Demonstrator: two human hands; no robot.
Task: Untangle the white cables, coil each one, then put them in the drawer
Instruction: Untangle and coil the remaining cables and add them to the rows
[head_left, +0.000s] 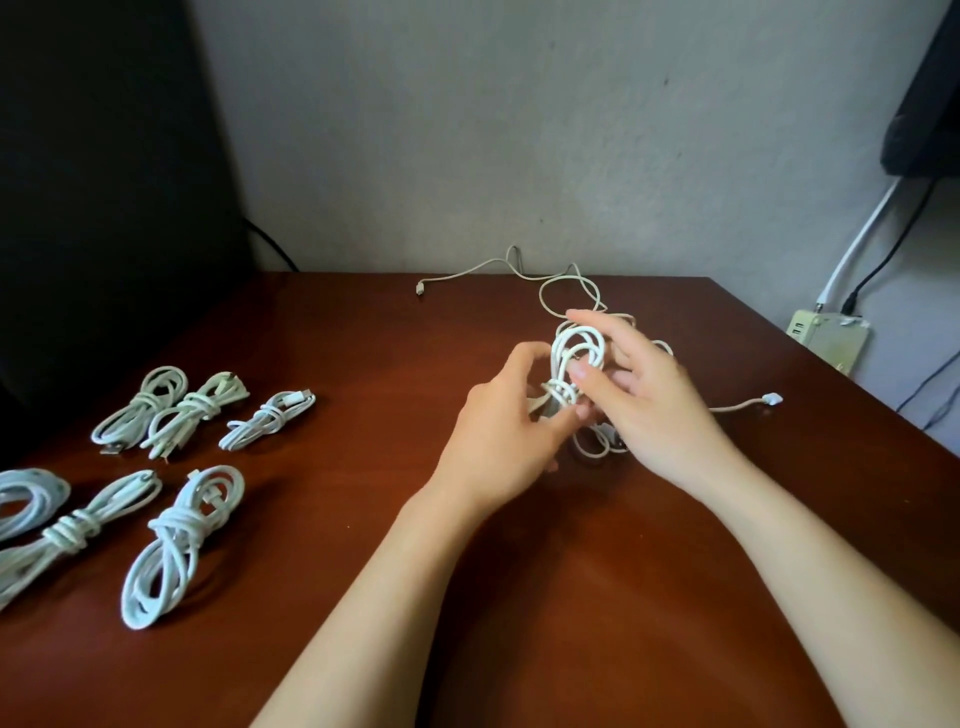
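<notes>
Toward the far right of the table (363, 353), a cable bundle (577, 358) of white loops is held between both hands, just above the wood. The left hand (506, 431) grips its lower part, where turns of cable wrap round the middle, with thumb and fingers curled about it. The right hand (649, 405) holds the upper loops, thumb pressed against them from the front and forefinger hooked over the top.

Loose white cable runs out from the bundle. One strand (569, 280) loops back toward the wall (467, 130) and ends in a small plug (421, 288) lying near the table's far edge. Another strand trails right to a second plug (771, 399) resting on the wood. More slack lies under the hands; whether it is one cable or several cannot be told.

On the left of the table, well apart from the hands, lie six coiled cables in two rows of three. Each is wound round its own middle. The back row (192, 410) sits close together, and the front row (176, 540) runs off the left edge of view.

The table is reddish-brown and stands against the pale wall. A dark panel (104, 182) rises behind its left side. Beyond the right edge sits a power strip (831, 338) with a black and a white cord rising from it.
</notes>
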